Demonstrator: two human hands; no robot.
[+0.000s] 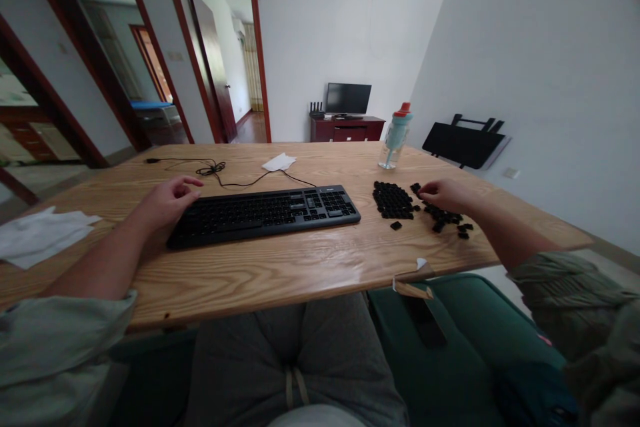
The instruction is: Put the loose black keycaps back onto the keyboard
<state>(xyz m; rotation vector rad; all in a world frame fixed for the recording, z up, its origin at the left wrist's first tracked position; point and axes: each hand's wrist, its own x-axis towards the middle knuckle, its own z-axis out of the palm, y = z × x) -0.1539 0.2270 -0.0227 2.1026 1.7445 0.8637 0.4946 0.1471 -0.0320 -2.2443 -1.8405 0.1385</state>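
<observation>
A black keyboard (pixel 265 213) lies at a slight slant across the table in front of me. My left hand (pixel 173 200) hovers at its left end, with thumb and fingers curved but apart and nothing visible between them. To the right of the keyboard, loose black keycaps (pixel 393 200) are packed in a flat patch. A looser heap of keycaps (pixel 443 218) spreads beside it, with one single keycap (pixel 396 225) in front. Over the heap, my right hand (pixel 445 193) has its fingertips pinched together at a small black keycap (pixel 415 187).
The keyboard's cable (pixel 213 168) lies coiled behind it, near a folded white tissue (pixel 279 162). A water bottle (pixel 396 137) stands behind the keycaps. More tissues (pixel 45 233) lie at the left. Below the table's front edge, a phone (pixel 425 321) rests on a green seat (pixel 475 327).
</observation>
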